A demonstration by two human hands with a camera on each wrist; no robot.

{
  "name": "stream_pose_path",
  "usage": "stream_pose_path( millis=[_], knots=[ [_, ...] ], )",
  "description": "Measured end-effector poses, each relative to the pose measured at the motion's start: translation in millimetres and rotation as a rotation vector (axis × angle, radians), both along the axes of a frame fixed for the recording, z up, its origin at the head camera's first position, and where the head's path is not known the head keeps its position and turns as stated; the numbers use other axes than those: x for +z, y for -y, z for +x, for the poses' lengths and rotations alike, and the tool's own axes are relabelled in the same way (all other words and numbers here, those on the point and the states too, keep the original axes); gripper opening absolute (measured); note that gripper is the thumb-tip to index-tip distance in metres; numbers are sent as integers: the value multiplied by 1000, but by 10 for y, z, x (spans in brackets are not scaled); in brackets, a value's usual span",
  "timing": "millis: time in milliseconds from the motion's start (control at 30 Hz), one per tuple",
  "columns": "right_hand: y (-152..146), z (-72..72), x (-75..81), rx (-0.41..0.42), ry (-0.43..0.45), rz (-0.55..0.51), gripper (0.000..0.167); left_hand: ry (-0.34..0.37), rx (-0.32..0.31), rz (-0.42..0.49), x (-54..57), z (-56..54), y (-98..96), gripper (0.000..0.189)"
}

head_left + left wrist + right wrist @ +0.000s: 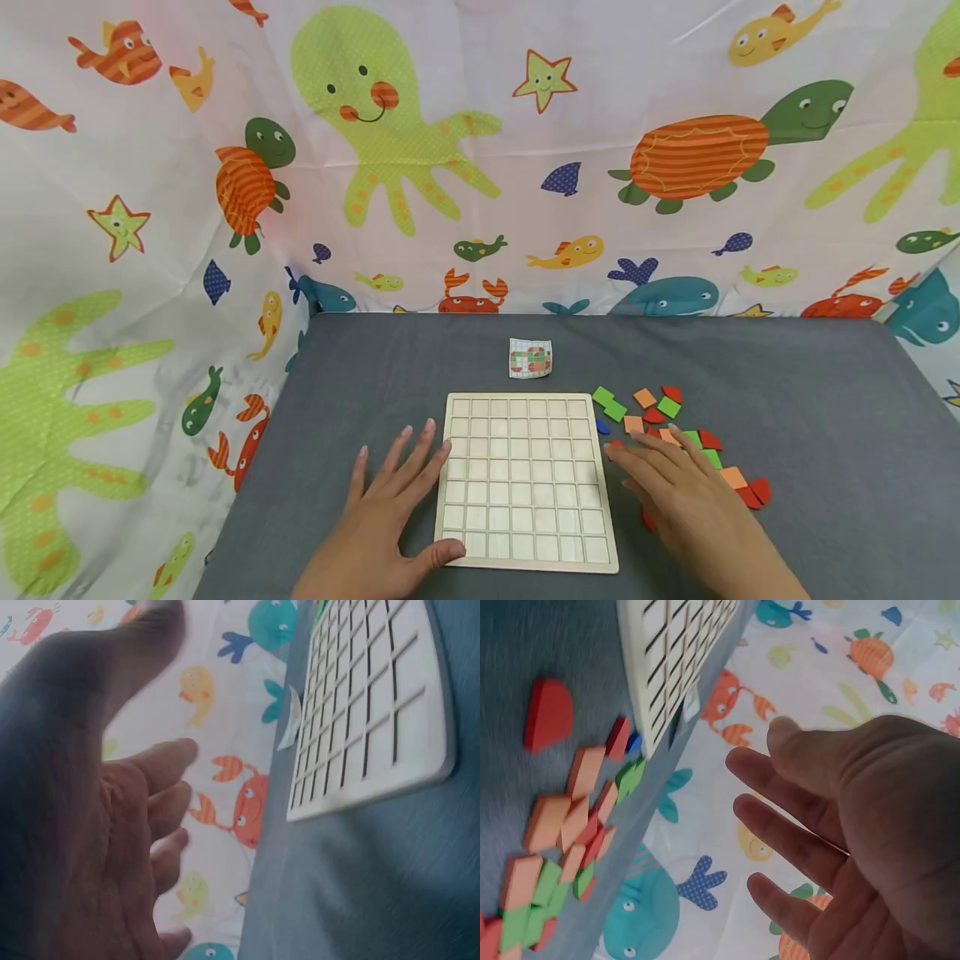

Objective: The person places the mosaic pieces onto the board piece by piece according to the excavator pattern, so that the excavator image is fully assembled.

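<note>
A wooden grid board (527, 485) with square cells lies on the grey table, its cells bare. My left hand (390, 517) is spread beside the board's left side, thumb at the lower left corner, and holds nothing. In the left wrist view the left hand (120, 840) shows a bare palm. My right hand (678, 492) hovers over the loose coloured tiles right of the board, fingers extended. The right wrist view shows the right hand (832, 825) with nothing in its grasp. Orange tiles (644, 397), green tiles (615, 410) and red rounded tiles (671, 392) are scattered there, some hidden beneath the hand.
Behind the board lies a small paper card (530, 358) printed with a red and green grid pattern. A blue tile (602, 427) sits at the board's right edge. A curtain (480, 167) with printed sea animals borders the grey table (375, 367) at the back and sides.
</note>
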State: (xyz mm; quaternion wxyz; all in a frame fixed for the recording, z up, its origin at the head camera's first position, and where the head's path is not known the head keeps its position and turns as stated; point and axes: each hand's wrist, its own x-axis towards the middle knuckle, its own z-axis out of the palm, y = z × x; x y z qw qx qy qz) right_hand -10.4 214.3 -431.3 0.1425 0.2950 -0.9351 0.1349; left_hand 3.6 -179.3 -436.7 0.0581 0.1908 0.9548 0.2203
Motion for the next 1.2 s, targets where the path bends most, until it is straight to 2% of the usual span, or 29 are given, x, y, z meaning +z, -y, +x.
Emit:
stream_pose_path(
  millis=[33, 67, 200, 367, 533, 667, 933, 1033, 1200],
  knots=[
    [-9, -44, -1, -1, -13, 6, 73, 19, 7, 0, 5, -29, 26, 100],
    [-22, -90, -10, 0, -28, 16, 72, 40, 16, -6, 7, -60, 50, 99],
    [-50, -287, -53, 5, -63, 27, 58, 109, 32, -26, 1, -194, 142, 98],
    [-44, -514, -128, -28, -40, 47, 44, 197, 37, -59, -53, -403, 204, 106],
    [0, -673, -247, -51, -2, 71, 38, 239, 49, -94, -117, -544, 230, 117],
    [39, -745, -326, -57, 38, 81, 36, 250, 45, -107, -162, -613, 235, 123],
    [122, -847, -405, -104, 117, 139, 33, 263, 20, -112, -268, -686, 213, 122],
    [127, -865, -401, -126, 112, 157, 33, 260, 20, -113, -278, -700, 191, 123],
    [120, -871, -384, -162, 159, 144, 35, 268, 32, -122, -263, -718, 177, 126]
  ],
)
